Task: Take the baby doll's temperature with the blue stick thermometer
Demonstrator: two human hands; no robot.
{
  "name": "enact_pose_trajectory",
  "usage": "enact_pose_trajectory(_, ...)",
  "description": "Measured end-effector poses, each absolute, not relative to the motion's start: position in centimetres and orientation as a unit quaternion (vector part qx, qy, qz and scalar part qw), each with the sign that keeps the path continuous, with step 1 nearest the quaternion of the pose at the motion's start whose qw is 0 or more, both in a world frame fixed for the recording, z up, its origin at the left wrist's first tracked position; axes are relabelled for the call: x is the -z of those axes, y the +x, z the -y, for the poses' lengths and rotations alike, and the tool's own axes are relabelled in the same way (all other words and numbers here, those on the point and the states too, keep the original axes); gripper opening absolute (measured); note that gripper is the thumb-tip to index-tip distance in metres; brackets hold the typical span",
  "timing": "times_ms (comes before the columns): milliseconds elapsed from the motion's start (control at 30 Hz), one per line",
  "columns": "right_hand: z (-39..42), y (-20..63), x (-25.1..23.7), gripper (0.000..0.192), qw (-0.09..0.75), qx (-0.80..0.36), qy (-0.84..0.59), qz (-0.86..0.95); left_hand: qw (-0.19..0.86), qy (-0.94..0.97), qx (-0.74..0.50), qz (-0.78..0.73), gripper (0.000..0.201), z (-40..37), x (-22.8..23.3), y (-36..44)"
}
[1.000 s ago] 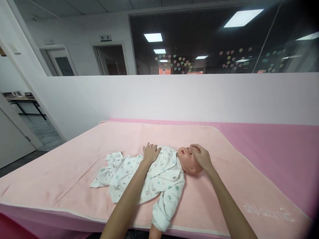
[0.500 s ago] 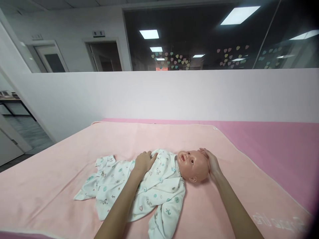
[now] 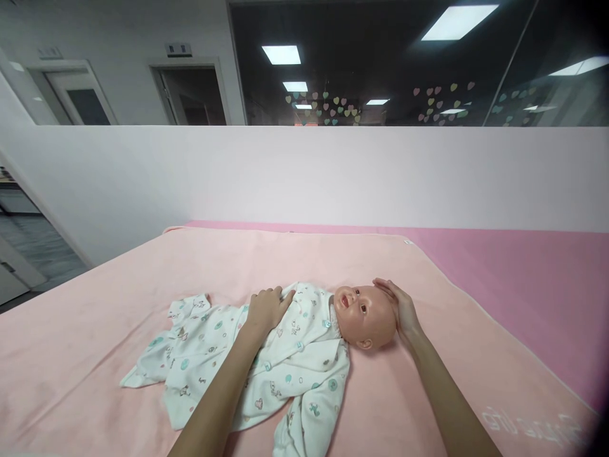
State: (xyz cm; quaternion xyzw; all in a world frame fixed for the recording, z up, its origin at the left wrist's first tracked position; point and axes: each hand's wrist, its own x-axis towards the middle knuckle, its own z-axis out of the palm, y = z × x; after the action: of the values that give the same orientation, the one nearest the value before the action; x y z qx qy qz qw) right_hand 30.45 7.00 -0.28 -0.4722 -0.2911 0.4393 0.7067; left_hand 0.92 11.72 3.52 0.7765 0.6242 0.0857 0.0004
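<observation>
A baby doll lies on its back on a light pink blanket (image 3: pixel 118 298), its bare head (image 3: pixel 365 315) toward the right. It wears a white printed romper (image 3: pixel 266 358) whose legs trail to the left. My left hand (image 3: pixel 266 306) rests flat on the doll's chest, fingers together. My right hand (image 3: pixel 400 306) cups the top and back of the doll's head from the right side.
The blanket covers a darker pink mattress (image 3: pixel 533 273) that runs along a low white partition wall (image 3: pixel 304 171). Dark glass panels with heart stickers (image 3: pixel 380 70) sit above it. An open doorway (image 3: pixel 190 95) and floor lie at the far left.
My right hand slid from over the doll's face to the back of its head. My left hand stayed on the chest. The view shifted so the doll sits slightly lower and further left.
</observation>
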Motion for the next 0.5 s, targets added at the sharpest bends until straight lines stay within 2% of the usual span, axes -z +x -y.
enact_pose_trajectory(67, -6.93, 30.29, 0.23, 0.034, 0.711, -0.426, -0.469, 0.306, 0.004, 0.776, -0.084, -0.625, 0.056, -11.82, -3.45, 0.88)
enact_pose_trajectory(233, -6.55, 29.64, 0.01, 0.038, 0.634, -0.502, -0.462, 0.364, 0.016, 0.779, -0.079, -0.622, 0.057, -12.14, -3.34, 0.78)
enact_pose_trajectory(367, -6.39, 29.56, -0.3, 0.036, 0.663, -0.456, -0.479, 0.351, 0.021, 0.776, -0.078, -0.625, 0.058, -12.33, -3.2, 0.65)
enact_pose_trajectory(500, -6.52, 29.83, -0.45, 0.037, 0.676, -0.465, -0.472, 0.323, 0.019, 0.776, -0.076, -0.626, 0.059, -12.45, -3.03, 0.53)
